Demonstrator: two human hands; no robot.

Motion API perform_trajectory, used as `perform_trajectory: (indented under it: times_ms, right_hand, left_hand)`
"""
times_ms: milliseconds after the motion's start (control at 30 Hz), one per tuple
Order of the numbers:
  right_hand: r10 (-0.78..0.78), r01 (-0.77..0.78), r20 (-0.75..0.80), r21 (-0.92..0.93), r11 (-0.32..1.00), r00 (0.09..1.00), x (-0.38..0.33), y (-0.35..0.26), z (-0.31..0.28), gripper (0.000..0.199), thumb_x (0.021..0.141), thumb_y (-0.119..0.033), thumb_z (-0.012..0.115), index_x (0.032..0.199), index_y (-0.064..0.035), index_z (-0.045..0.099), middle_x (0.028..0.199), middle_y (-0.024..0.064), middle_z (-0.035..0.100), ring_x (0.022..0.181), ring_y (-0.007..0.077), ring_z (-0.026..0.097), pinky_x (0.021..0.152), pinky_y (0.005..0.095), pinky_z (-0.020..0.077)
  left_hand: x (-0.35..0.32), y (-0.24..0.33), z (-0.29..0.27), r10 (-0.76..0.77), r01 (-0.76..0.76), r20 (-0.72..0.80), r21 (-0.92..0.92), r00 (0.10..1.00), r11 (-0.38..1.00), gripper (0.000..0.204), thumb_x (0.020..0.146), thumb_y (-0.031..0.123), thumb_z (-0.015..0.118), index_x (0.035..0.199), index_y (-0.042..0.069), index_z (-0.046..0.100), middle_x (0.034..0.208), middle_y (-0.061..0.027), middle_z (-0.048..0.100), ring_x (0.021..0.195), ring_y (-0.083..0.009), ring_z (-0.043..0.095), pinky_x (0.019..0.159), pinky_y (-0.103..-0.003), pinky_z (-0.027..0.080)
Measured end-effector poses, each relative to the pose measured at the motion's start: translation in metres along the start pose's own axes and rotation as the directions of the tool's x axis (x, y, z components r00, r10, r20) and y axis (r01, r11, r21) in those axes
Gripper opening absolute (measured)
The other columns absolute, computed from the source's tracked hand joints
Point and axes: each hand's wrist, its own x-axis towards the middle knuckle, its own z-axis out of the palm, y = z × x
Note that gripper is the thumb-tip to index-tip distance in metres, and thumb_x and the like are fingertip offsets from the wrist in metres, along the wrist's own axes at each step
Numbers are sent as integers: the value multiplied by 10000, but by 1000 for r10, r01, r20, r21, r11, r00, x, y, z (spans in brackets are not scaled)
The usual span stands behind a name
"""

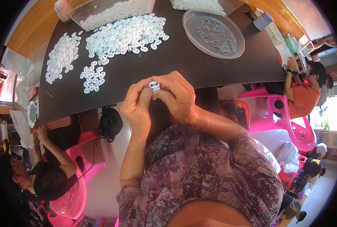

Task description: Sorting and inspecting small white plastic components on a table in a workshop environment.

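Just past the table's near edge, my two hands meet at a small white plastic piece (154,86) with two dark round holes. My left hand (137,101) pinches it from the left with thumb and finger. From the other side, my right hand (179,94) grips it too, fingers curled over its top. Whether it is one part or two pressed together I cannot tell. Beyond my hands lies a big heap of small white oval parts (125,34). Nearer on the left is a small group of the same parts (92,78).
A round clear tray (189,38) holds small greyish metal pieces. Another heap of white parts (63,56) lies far left; clear bins (79,20) stand at the back. A grey cup (263,21) is at the far right. People sit on both sides, by pink chairs (286,113).
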Motion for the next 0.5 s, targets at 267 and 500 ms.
perform_trajectory:
  times_ms: [267, 500]
  right_hand:
    - [-31, 32, 14, -28, 999, 999, 3, -4, 0, 371, 691, 32, 678, 1055, 18, 610, 843, 98, 637, 709, 220, 563, 624, 303, 468]
    - [72, -71, -13, 71, 995, 997, -3, -2, 5, 332, 719, 28, 678, 1042, 7, 603, 768, 78, 620, 674, 199, 556, 593, 298, 458]
  left_hand:
    - [-1, 4, 4, -20, 17, -69, -52, 997, 999, 203, 880, 58, 617, 1052, -50, 630, 940, -56, 630, 811, -100, 561, 725, -216, 455]
    - [2, 4, -4, -37, 39, 29, -54, 999, 998, 190, 879, 56, 613, 1034, -53, 626, 901, -62, 625, 748, -101, 556, 634, -222, 457]
